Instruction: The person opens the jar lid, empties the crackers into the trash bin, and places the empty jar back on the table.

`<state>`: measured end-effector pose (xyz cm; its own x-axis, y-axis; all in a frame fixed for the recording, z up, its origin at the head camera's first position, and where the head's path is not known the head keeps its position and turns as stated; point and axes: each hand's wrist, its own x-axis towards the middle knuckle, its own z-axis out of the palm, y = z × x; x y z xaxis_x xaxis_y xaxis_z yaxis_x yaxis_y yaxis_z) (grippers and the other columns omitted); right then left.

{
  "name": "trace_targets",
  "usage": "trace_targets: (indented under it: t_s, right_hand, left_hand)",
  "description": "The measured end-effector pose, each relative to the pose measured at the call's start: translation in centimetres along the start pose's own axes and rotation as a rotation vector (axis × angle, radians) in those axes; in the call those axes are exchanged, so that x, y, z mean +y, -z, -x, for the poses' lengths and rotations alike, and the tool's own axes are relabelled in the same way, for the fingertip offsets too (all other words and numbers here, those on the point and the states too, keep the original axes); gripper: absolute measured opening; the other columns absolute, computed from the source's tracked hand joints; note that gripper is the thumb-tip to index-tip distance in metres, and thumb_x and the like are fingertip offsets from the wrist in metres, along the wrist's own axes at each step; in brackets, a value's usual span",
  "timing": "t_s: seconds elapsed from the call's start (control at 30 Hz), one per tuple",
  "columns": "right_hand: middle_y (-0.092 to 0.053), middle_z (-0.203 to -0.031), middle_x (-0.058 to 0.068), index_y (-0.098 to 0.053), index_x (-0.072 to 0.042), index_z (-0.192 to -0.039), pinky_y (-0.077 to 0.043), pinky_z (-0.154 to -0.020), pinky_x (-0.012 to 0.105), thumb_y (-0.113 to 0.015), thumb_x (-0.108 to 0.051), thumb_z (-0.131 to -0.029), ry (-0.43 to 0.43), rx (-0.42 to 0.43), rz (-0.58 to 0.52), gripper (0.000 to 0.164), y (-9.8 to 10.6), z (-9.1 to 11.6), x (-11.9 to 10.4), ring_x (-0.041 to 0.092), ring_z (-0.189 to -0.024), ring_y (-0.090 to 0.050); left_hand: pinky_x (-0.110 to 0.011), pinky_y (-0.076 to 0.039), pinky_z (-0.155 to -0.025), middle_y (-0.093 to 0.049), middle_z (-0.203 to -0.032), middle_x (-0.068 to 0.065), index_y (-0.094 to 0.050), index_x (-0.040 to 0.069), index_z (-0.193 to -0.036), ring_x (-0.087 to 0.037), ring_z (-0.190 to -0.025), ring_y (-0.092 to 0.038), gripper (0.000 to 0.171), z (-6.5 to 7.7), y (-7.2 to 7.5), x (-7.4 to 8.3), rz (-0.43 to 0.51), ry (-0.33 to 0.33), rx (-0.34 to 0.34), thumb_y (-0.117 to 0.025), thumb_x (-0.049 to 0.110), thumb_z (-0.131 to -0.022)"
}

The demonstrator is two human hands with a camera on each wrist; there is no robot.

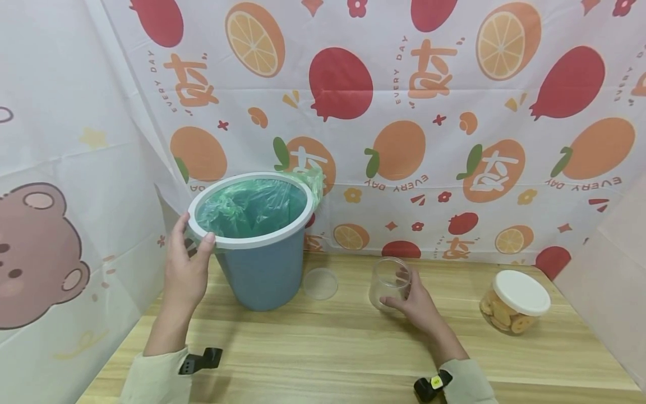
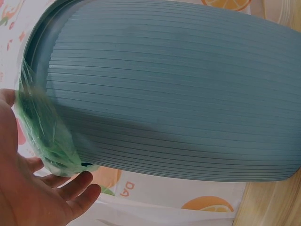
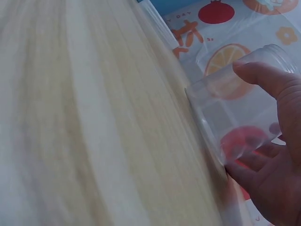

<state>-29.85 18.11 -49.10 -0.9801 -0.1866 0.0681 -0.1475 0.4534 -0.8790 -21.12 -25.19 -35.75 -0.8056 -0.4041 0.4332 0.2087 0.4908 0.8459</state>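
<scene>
A blue-grey trash can (image 1: 262, 269) with a white rim and green plastic bag (image 1: 242, 207) stands at the left. My left hand (image 1: 189, 266) holds its rim from the near left side, thumb toward the front; in the left wrist view some fingers lie past the bag's folded edge. To the right, my right hand (image 1: 416, 303) grips a clear, lidless jar (image 1: 386, 286) that stands upright on the table. The right wrist view shows the thumb on one side of the jar (image 3: 225, 94) and fingers on the other. I see nothing inside it.
A clear round lid (image 1: 320, 283) lies flat between the trash can and the jar. At the far right stands a white-lidded jar of cookies (image 1: 512, 303). Behind the wooden table (image 1: 313, 359) hangs a fruit-print cloth (image 1: 353, 140), with cloth walls at both sides.
</scene>
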Motion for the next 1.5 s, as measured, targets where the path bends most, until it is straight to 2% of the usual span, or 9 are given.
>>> trace_targets:
  t_s: [0.2, 0.37, 0.53, 0.67, 0.97, 1.3, 1.37, 1.43, 1.5]
  right_hand:
    - [-0.042, -0.155, 0.019, -0.021, -0.021, -0.156, -0.038, -0.114, 0.062, -0.084, -0.033, -0.082, 0.004, -0.001, 0.011, 0.098, 0.0, 0.0, 0.4, 0.043, -0.140, -0.045]
    - [-0.043, -0.156, 0.019, -0.021, -0.018, -0.158, -0.042, -0.111, 0.062, -0.086, -0.036, -0.080, -0.007, 0.013, 0.068, 0.103, 0.4, 0.1, 0.1, 0.048, -0.137, -0.048]
    - [-0.038, -0.159, 0.020, -0.019, -0.015, -0.160, -0.039, -0.115, 0.060, -0.089, -0.043, -0.075, -0.012, 0.009, 0.096, 0.113, 1.0, 0.2, -0.3, 0.048, -0.144, -0.041]
    - [-0.035, -0.161, 0.020, -0.017, -0.012, -0.161, -0.039, -0.115, 0.060, -0.089, -0.045, -0.074, 0.027, 0.025, 0.123, 0.117, 2.1, 0.6, -1.2, 0.046, -0.146, -0.039]
    - [-0.039, -0.161, 0.014, -0.027, -0.018, -0.159, -0.039, -0.117, 0.054, -0.083, -0.041, -0.083, 0.106, 0.123, 0.061, 0.097, 5.0, 2.9, -4.0, 0.035, -0.149, -0.037]
    - [-0.043, -0.158, 0.014, -0.033, -0.011, -0.157, -0.042, -0.112, 0.048, -0.081, -0.035, -0.086, 0.155, 0.238, 0.195, 0.089, 9.3, 5.7, -5.7, 0.036, -0.144, -0.041]
    - [-0.045, -0.156, 0.016, -0.035, -0.010, -0.156, -0.045, -0.110, 0.040, -0.083, -0.034, -0.085, 0.176, 0.272, 0.235, 0.089, 10.1, 6.3, -5.5, 0.038, -0.141, -0.044]
    - [-0.048, -0.153, 0.016, -0.039, -0.010, -0.154, -0.047, -0.108, 0.025, -0.084, -0.031, -0.083, 0.200, 0.315, 0.261, 0.087, 10.8, 6.9, -5.3, 0.036, -0.137, -0.048]
    - [-0.051, -0.151, 0.016, -0.042, -0.010, -0.153, -0.043, -0.103, 0.009, -0.086, -0.029, -0.082, 0.224, 0.352, 0.286, 0.085, 11.3, 7.4, -4.9, 0.021, -0.136, -0.049]
  left_hand:
    - [-0.063, -0.033, -0.114, -0.024, -0.167, -0.008, -0.017, 0.022, -0.163, -0.044, -0.143, -0.037, 0.072, 0.0, 0.0, 0.1, 0.001, 0.005, -0.003, -0.050, 0.041, -0.102]
    - [-0.062, -0.034, -0.115, -0.023, -0.167, -0.007, -0.017, 0.023, -0.163, -0.043, -0.144, -0.037, 0.072, 0.0, 0.0, 0.1, -0.004, 0.016, -0.003, -0.050, 0.041, -0.102]
    - [-0.062, -0.034, -0.115, -0.024, -0.168, -0.006, -0.017, 0.024, -0.163, -0.042, -0.143, -0.037, 0.072, 0.0, 0.0, 0.0, -0.004, 0.016, 0.000, -0.050, 0.040, -0.102]
    - [-0.062, -0.034, -0.115, -0.024, -0.168, -0.005, -0.017, 0.024, -0.163, -0.042, -0.143, -0.038, 0.072, -0.2, -0.1, -0.1, -0.004, 0.015, 0.005, -0.050, 0.041, -0.102]
    - [-0.063, -0.034, -0.115, -0.023, -0.168, -0.006, -0.017, 0.024, -0.163, -0.043, -0.144, -0.037, 0.072, -0.4, -0.2, -0.3, 0.014, 0.015, -0.006, -0.051, 0.040, -0.101]
    - [-0.062, -0.034, -0.114, -0.025, -0.167, -0.005, -0.018, 0.024, -0.163, -0.041, -0.143, -0.037, 0.072, -0.5, -0.3, -0.4, 0.014, 0.002, -0.004, -0.051, 0.041, -0.101]
    - [-0.062, -0.034, -0.114, -0.025, -0.167, -0.005, -0.018, 0.023, -0.163, -0.040, -0.143, -0.037, 0.072, -0.5, -0.3, -0.4, 0.017, 0.002, -0.001, -0.051, 0.040, -0.101]
    - [-0.063, -0.034, -0.114, -0.025, -0.167, -0.005, -0.018, 0.023, -0.163, -0.040, -0.143, -0.037, 0.072, -0.4, -0.2, -0.4, 0.017, 0.000, 0.002, -0.051, 0.040, -0.101]
    - [-0.062, -0.035, -0.114, -0.025, -0.167, -0.005, -0.018, 0.023, -0.163, -0.040, -0.143, -0.038, 0.072, -0.4, -0.2, -0.5, 0.015, 0.003, 0.002, -0.051, 0.041, -0.101]
